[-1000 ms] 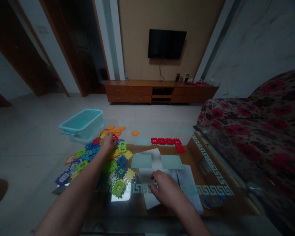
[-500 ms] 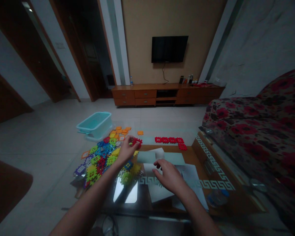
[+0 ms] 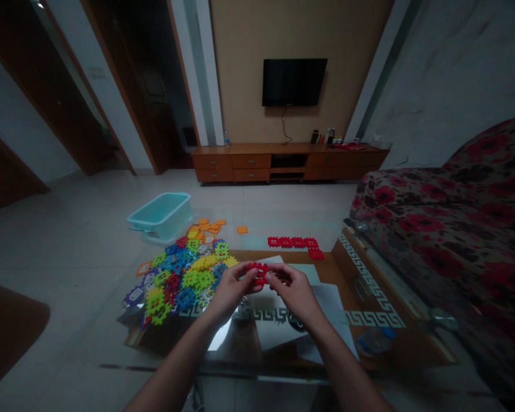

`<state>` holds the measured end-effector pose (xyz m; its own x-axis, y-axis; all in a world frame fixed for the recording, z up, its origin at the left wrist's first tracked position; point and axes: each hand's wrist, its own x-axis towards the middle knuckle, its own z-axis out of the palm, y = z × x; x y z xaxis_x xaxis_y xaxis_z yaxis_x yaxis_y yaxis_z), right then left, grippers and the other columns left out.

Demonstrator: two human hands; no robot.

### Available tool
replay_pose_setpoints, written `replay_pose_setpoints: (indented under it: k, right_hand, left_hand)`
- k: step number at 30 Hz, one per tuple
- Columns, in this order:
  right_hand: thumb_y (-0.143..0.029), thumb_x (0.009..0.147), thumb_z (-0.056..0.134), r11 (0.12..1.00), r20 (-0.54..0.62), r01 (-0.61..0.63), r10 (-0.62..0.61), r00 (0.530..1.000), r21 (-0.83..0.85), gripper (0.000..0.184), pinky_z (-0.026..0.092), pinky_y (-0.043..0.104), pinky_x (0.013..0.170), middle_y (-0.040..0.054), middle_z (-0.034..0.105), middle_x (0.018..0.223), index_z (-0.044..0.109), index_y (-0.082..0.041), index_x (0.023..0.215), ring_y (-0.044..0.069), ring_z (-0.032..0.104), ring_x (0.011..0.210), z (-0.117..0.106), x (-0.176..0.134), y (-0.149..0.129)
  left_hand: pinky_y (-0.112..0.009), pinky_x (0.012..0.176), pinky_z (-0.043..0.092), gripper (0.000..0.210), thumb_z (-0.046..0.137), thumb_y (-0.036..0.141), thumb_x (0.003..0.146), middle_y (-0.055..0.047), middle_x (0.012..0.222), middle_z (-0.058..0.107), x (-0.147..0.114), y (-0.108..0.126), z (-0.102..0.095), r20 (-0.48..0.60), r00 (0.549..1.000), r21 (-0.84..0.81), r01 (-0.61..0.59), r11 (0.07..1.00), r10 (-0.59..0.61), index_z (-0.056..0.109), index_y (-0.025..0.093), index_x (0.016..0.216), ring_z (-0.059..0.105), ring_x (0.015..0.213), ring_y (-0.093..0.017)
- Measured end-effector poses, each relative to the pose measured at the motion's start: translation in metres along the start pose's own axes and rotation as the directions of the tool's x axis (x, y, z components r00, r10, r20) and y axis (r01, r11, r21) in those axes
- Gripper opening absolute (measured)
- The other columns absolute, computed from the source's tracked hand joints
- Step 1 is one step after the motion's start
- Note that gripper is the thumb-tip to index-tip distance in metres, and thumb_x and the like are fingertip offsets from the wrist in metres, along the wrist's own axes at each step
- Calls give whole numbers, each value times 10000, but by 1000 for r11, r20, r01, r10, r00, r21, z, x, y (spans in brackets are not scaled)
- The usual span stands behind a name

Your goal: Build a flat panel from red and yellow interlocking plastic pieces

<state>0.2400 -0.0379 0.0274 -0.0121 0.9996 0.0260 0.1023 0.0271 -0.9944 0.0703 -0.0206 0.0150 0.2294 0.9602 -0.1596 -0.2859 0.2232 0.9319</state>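
Observation:
Between my two hands is a red interlocking plastic block [image 3: 260, 273], square with notched edges. My left hand [image 3: 237, 281] is closed on its left side, thumb in front. My right hand [image 3: 289, 285] pinches its right side. Beyond them on the glass table lies a joined row of red blocks [image 3: 292, 242], with one more block attached below its right end. To the left of my hands spreads a heap of loose blocks [image 3: 197, 277] in yellow, green, blue, red and purple. Several orange blocks [image 3: 208, 227] lie at the heap's far side, and a single orange block [image 3: 242, 230] sits apart.
A light-blue plastic basket [image 3: 167, 217] stands at the table's far left. White papers [image 3: 278, 335] show beneath the glass, near a bottle with a blue cap [image 3: 375, 341]. On the right is a flowered sofa [image 3: 412, 194]; a low wooden cabinet [image 3: 251, 163] runs along the far wall.
My left hand has brought the red block from above the heap rightward and nearer to me. My right hand, which held nothing, has closed on its other side.

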Motion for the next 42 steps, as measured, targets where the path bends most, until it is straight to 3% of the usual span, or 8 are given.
replay_pose_setpoints:
  k: [11,17,20,22,23,32,37,42]
  right_hand:
    - [-426,710,732,973,-5,-130,133,991,191,373,466,259,541,60,706,811,696,-135,940,165,629,676,-2,0,-1]
    - [-421,689,736,957,-40,-162,177,983,241,415,448,255,547,56,706,766,680,-133,982,166,627,674,-1,1,4]
    - [-412,701,730,958,-51,-165,182,982,236,409,466,269,579,74,726,836,677,-142,1004,171,639,702,-3,0,6]
    - [-412,705,727,959,-47,-164,179,983,232,405,475,277,594,81,731,863,677,-149,1008,180,649,726,-3,0,5]
    - [-415,703,727,960,-44,-161,175,984,229,404,477,280,597,81,731,864,679,-151,1005,184,652,733,-3,0,4]
    - [-414,704,697,971,-71,-159,174,982,178,359,437,273,575,65,714,807,687,-151,948,179,623,698,-3,3,-4]
    - [-407,722,682,969,-69,-174,188,980,174,369,411,263,567,64,714,802,683,-145,982,170,616,680,-3,6,-3]
    - [-396,699,688,968,-87,-173,191,978,182,343,415,265,559,50,700,755,690,-144,932,168,605,658,-3,8,-7]
  left_hand:
    - [-234,634,510,430,706,466,812,-60,822,684,-1,-1,-4,85,996,46,-8,999,4,691,137,1089,627,679,-123]
    - [-287,656,518,534,625,529,831,-95,964,675,20,-11,-34,-90,992,232,-69,970,92,572,151,1205,661,739,-162]
    - [-301,736,531,454,576,466,852,-109,1024,683,38,-7,-70,-184,951,592,-93,801,247,589,143,1171,670,908,-205]
    - [-295,806,531,384,452,398,909,-99,1065,689,51,0,-97,-229,910,847,12,531,345,580,141,1165,670,939,-183]
    - [-311,827,528,371,442,360,906,-112,1076,687,57,4,-111,-253,900,877,59,477,354,580,125,1158,670,943,-193]
    - [-512,1003,398,434,405,289,863,-281,1161,599,91,36,-217,-345,837,937,332,108,425,584,20,1153,548,1156,-389]
    - [-446,975,431,457,396,348,879,-238,1163,619,105,42,-254,-263,898,956,292,-31,352,609,71,1174,579,1116,-356]
    - [-376,978,438,487,406,313,857,-186,1148,665,116,37,-277,-226,924,965,255,-57,308,607,110,1251,607,1099,-313]
